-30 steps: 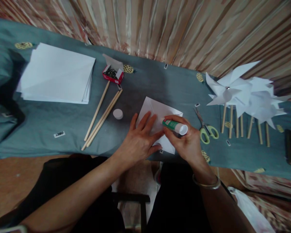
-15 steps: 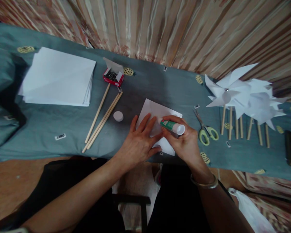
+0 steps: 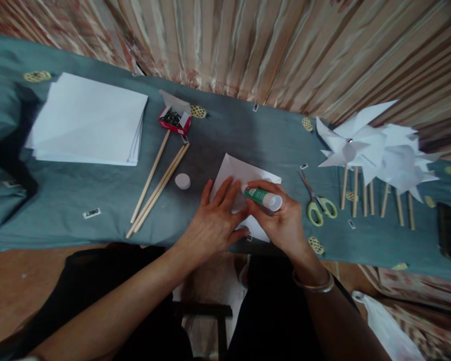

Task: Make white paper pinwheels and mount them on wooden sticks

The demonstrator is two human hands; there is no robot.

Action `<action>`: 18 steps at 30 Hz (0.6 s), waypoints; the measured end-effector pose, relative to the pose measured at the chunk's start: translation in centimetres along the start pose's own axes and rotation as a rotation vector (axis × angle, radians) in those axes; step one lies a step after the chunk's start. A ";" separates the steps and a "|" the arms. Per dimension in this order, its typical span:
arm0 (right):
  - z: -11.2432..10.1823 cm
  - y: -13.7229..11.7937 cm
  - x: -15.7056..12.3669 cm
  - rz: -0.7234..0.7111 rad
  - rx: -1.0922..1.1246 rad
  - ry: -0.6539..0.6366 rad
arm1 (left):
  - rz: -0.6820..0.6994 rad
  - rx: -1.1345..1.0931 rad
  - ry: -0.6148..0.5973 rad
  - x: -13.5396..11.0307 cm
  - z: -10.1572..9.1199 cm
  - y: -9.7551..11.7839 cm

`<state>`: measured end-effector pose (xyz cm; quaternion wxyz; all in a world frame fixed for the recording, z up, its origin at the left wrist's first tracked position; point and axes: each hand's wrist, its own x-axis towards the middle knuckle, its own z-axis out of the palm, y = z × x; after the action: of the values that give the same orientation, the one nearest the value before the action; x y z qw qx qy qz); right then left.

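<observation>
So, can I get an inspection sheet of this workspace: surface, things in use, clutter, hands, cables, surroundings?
Surface: blue-green cloth with yellow pineapple prints, rumpled at left.
Things in use: green-and-white glue stick, tilted over the creased white paper sheet.
Clutter: round white cap, three pale wooden sticks, red cardboard box of small metallic pieces, stacked white paper, green-handled scissors, white paper pinwheels.
Hands: left hand, fingers spread on the sheet; right hand grips the glue stick.
Cables: nothing seen.
Surroundings: pleated beige fabric curtain behind.

Left hand (image 3: 215, 223) splayed, right hand (image 3: 286, 220) curled
</observation>
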<state>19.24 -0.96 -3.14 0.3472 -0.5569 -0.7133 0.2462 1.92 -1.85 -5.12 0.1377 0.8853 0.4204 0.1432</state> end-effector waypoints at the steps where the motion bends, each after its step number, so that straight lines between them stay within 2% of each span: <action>1: 0.0 0.0 0.0 0.000 0.005 -0.002 | -0.001 -0.001 -0.002 0.0 0.0 0.0; 18: -0.2 -0.5 -0.2 0.007 0.040 -0.060 | -0.012 0.007 -0.041 0.2 -0.5 0.1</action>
<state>19.12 -1.31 -2.73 0.3359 -0.5448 -0.7164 0.2779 1.93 -1.72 -4.64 0.1440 0.8860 0.4233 0.1229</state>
